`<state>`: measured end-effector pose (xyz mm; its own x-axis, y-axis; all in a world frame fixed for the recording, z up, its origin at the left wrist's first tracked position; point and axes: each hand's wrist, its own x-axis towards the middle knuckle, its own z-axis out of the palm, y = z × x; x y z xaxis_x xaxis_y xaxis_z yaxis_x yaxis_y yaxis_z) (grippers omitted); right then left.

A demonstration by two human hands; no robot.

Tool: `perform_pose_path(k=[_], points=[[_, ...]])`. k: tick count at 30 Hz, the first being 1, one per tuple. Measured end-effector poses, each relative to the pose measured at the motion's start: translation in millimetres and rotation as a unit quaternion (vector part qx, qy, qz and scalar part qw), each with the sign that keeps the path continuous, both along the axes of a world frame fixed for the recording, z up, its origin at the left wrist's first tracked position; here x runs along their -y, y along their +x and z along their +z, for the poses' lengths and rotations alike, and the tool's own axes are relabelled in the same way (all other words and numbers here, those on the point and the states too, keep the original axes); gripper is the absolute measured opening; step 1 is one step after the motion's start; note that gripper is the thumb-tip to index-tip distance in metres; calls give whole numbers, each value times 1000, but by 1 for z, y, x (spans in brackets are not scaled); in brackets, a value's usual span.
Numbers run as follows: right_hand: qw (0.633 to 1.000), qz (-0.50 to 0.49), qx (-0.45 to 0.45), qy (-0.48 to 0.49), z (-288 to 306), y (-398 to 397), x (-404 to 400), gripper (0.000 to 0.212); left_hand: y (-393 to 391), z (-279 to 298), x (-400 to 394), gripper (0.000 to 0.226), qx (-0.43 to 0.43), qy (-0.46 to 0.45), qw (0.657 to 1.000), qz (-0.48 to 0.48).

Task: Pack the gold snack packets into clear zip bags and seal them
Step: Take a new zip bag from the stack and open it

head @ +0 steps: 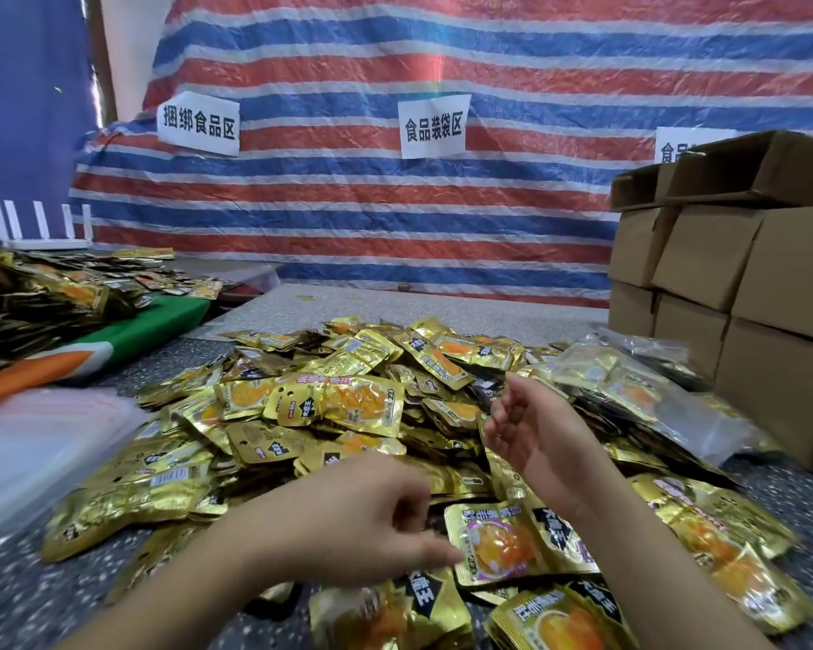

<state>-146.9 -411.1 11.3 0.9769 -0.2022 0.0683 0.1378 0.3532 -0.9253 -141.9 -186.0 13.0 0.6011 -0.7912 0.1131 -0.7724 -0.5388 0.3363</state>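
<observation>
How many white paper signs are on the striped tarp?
3: one sign at the left, one in the middle, and one at the right, partly hidden behind the boxes.

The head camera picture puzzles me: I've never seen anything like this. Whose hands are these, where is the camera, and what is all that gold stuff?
There is no robot here. A person wears one wide-angle camera on the head, looking forward and down, so you see their own two bare hands from above.

On the speckled table lies a big heap of gold snack packets. The left hand reaches across to one packet near the front; its fingertips touch the packet's edge, but it is too blurred to tell if they pinch it. The right hand hovers above the heap, palm open, holding nothing.

To the right lie clear zip bags already filled with packets, beside stacked cardboard boxes. A blurred stack of what look like empty clear bags sits at the left. Behind hangs a striped tarp with paper signs.
</observation>
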Motion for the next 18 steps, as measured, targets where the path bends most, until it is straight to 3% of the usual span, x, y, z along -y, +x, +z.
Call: perform_pose_path(k=[5, 11, 18], points=[[994, 9, -9, -104, -2, -3, -7, 38, -27, -15, -13, 19, 17, 154, 987, -45], [981, 13, -25, -194, -6, -3, -13, 41, -10, -24, -17, 47, 64, 149, 987, 9], [970, 5, -42, -238, -8, -6, -17, 37, -2, -33, -26, 48, -19, 81, 996, 44]])
